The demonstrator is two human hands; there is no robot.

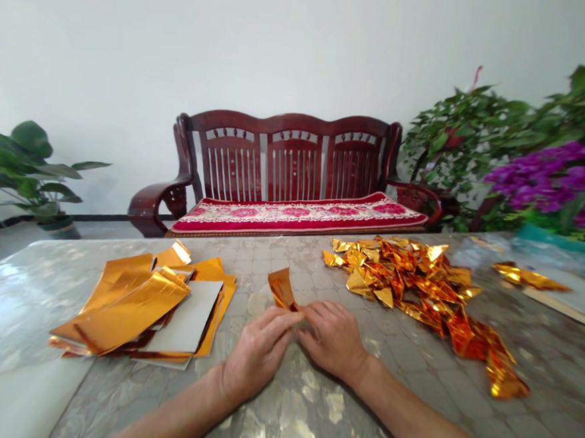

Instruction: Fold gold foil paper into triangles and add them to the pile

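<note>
Between my two hands is a sheet of gold foil paper point(281, 287), its far end standing up and curled while the near part is pinched. My left hand point(261, 347) grips it from the left, fingers closed. From the right, my right hand point(332, 335) pinches the same paper, the fingertips of both hands meeting. The pinched part is mostly hidden behind the fingers. A stack of flat gold foil sheets point(131, 304), some with the pale side up, lies to the left. Folded gold foil pieces point(403, 273) make a loose heap to the right.
The table point(278, 418) has a patterned cover. A pale sheet point(19, 397) lies at near left. At far right are another foil piece point(531, 277), a pale board point(575, 299) and clear plastic point(491, 249). Beyond stand a wooden bench point(294, 159), plants and purple flowers point(551, 174).
</note>
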